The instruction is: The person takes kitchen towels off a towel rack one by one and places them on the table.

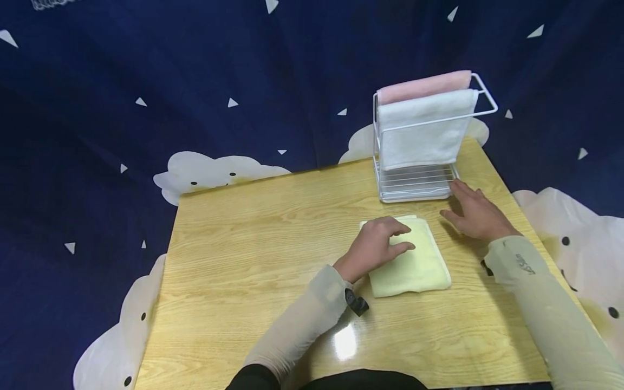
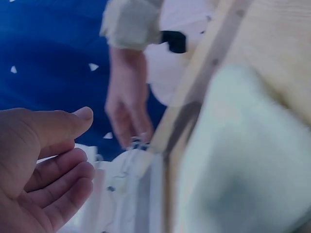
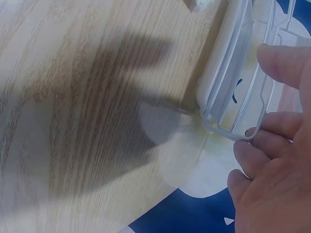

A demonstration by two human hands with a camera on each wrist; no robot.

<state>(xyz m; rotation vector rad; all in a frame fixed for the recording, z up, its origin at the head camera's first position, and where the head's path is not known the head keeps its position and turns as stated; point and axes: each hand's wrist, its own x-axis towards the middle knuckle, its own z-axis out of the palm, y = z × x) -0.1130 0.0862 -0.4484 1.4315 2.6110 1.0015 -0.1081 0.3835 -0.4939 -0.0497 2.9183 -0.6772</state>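
A folded pale yellow towel (image 1: pixel 414 265) lies flat on the table. My left hand (image 1: pixel 375 244) hovers over its upper left part, thumb and loosely bent fingers apart with nothing between them. To the right, my right hand (image 1: pixel 475 214) reaches to the front right corner of a white wire rack (image 1: pixel 414 199). In the right wrist view its fingertips (image 3: pixel 250 150) are right at the rack's rounded corner, and the thumb stands apart. On the rack's upper bars hang a white towel (image 1: pixel 424 132) and, behind it, a pink towel (image 1: pixel 424 86).
The rack stands at the back right of the light wooden table (image 1: pixel 253 260), above a white tray base. Behind it hangs a dark blue curtain (image 1: pixel 219 65) with white triangles and cloud shapes. The table's right edge runs close beside my right forearm.
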